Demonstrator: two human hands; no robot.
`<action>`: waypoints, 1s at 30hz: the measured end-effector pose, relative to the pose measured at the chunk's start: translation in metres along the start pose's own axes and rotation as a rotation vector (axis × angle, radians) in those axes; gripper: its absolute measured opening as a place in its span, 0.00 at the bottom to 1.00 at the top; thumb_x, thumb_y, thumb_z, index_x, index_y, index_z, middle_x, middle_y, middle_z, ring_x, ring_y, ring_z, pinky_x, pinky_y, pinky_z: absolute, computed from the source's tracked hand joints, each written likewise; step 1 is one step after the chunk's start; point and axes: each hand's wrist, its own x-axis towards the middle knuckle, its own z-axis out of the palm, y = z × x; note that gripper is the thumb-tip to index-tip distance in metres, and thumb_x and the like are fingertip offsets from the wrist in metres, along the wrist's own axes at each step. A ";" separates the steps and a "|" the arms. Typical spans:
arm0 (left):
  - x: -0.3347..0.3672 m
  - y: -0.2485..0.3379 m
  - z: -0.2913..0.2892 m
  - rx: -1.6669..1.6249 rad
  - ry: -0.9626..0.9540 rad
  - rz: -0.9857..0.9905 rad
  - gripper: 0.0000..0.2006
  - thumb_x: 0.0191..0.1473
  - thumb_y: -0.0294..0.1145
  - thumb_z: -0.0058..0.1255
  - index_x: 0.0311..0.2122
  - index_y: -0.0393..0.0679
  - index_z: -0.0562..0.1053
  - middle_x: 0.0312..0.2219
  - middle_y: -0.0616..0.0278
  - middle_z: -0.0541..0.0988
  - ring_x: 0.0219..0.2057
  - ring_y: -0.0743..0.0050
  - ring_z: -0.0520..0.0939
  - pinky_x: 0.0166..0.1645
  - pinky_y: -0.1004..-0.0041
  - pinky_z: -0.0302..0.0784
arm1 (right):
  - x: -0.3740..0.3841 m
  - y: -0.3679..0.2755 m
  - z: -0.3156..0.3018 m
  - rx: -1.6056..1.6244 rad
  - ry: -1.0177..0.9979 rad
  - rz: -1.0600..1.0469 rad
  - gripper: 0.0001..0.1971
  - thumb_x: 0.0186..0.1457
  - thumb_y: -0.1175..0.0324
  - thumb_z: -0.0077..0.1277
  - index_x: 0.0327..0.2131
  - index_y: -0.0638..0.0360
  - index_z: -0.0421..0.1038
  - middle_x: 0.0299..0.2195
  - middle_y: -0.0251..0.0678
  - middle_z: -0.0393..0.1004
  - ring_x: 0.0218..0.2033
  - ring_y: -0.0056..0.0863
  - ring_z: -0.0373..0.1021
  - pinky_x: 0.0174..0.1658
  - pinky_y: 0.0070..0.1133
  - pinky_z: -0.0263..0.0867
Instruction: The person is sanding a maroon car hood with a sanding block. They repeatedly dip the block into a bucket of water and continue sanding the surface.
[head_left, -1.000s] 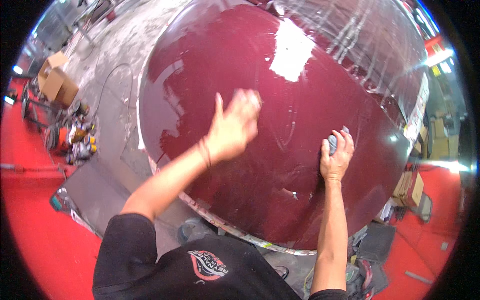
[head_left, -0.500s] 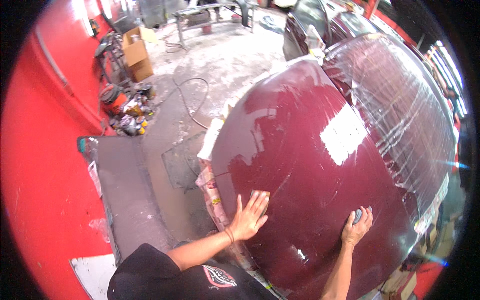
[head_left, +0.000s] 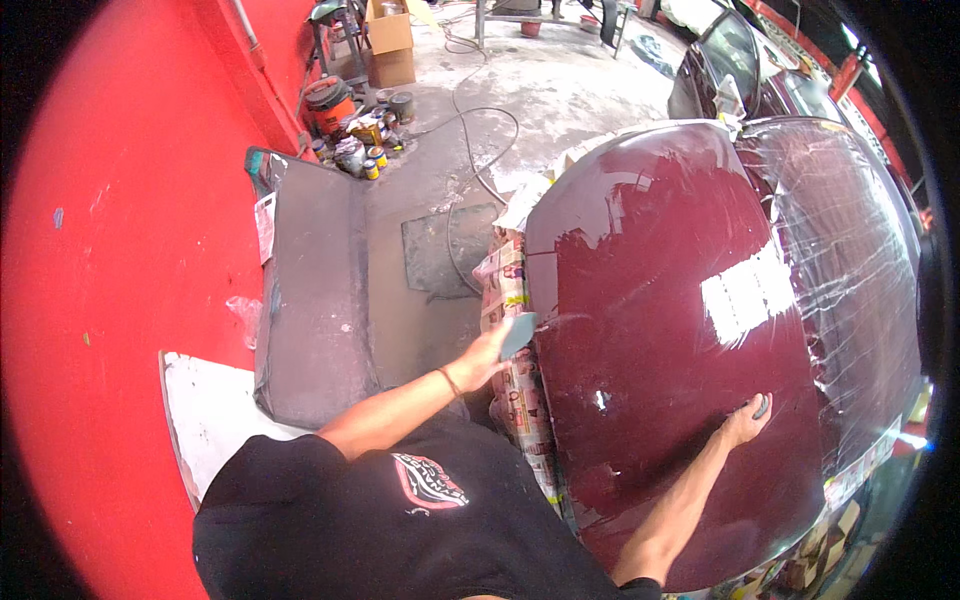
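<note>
A glossy dark red car hood (head_left: 650, 330) lies in front of me, wet-looking, with bright reflections. My left hand (head_left: 484, 358) is over the hood's left edge, its fingers closed on a flat grey-green piece of sandpaper (head_left: 519, 335) turned face up. Farther right, my right hand (head_left: 742, 424) rests at the hood's surface and grips a small rounded grey block (head_left: 762, 406), mostly hidden by the fingers.
Printed masking paper (head_left: 522, 405) lines the hood's left edge. Clear plastic film (head_left: 850, 260) covers the windshield side. On the left, a long grey panel (head_left: 315, 290) leans by the red wall (head_left: 130, 260). A hose (head_left: 467, 150) crosses the floor near paint cans (head_left: 375, 160).
My left hand has lifted from the hood and drawn back to its left edge, turning the sandpaper over. My right hand has closed more around the grey block. The view has swung left.
</note>
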 end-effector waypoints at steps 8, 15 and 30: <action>-0.049 0.022 -0.058 -0.479 -0.056 -0.078 0.35 0.72 0.69 0.39 0.74 0.62 0.64 0.70 0.60 0.72 0.71 0.40 0.70 0.68 0.35 0.68 | -0.276 -0.204 0.120 0.678 -0.733 0.580 0.19 0.71 0.58 0.57 0.58 0.56 0.75 0.49 0.33 0.83 0.45 0.23 0.77 0.50 0.27 0.75; -0.051 0.067 -0.149 -0.734 0.183 0.030 0.26 0.69 0.63 0.50 0.59 0.54 0.78 0.54 0.63 0.84 0.55 0.61 0.85 0.59 0.48 0.82 | -0.446 -0.298 0.179 0.250 -1.524 -0.418 0.24 0.66 0.61 0.62 0.62 0.61 0.76 0.65 0.49 0.73 0.65 0.45 0.71 0.67 0.35 0.67; -0.037 0.200 -0.313 -0.448 -0.144 -0.083 0.36 0.52 0.48 0.55 0.64 0.38 0.72 0.42 0.42 0.86 0.33 0.50 0.89 0.31 0.69 0.80 | -0.537 -0.366 0.390 0.370 -2.228 0.847 0.39 0.71 0.62 0.61 0.77 0.58 0.54 0.64 0.38 0.72 0.62 0.26 0.70 0.66 0.27 0.67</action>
